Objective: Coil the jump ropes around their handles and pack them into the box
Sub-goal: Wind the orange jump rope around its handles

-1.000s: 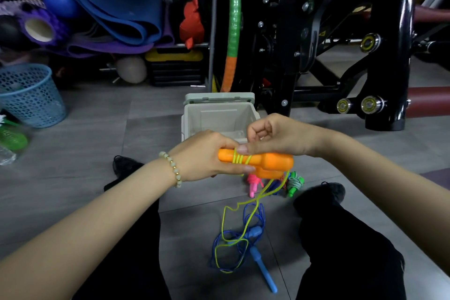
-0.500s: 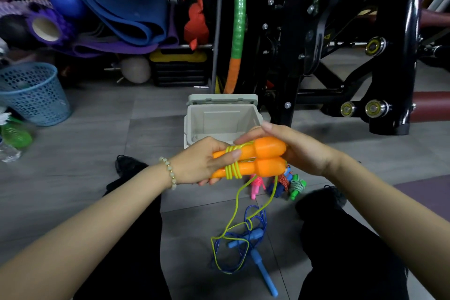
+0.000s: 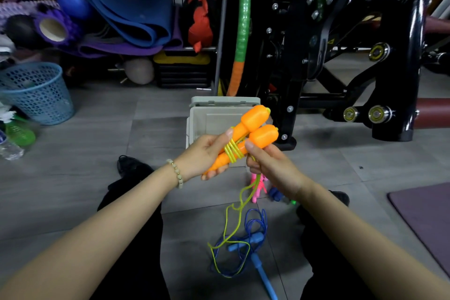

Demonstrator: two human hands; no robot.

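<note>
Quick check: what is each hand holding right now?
Left hand: grips the orange handles.
Right hand: pinches the yellow rope beside the handles.

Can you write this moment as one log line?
yellow rope: partly coiled | left hand: holds orange handles | right hand: pinches yellow rope | box: open | blue jump rope: on floor

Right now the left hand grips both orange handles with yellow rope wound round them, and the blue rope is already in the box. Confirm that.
Not quite. The head view shows the blue rope lying loose on the floor between the person's legs, not in the box. The rest holds: the left hand grips both orange handles with yellow rope wound round them.
</note>
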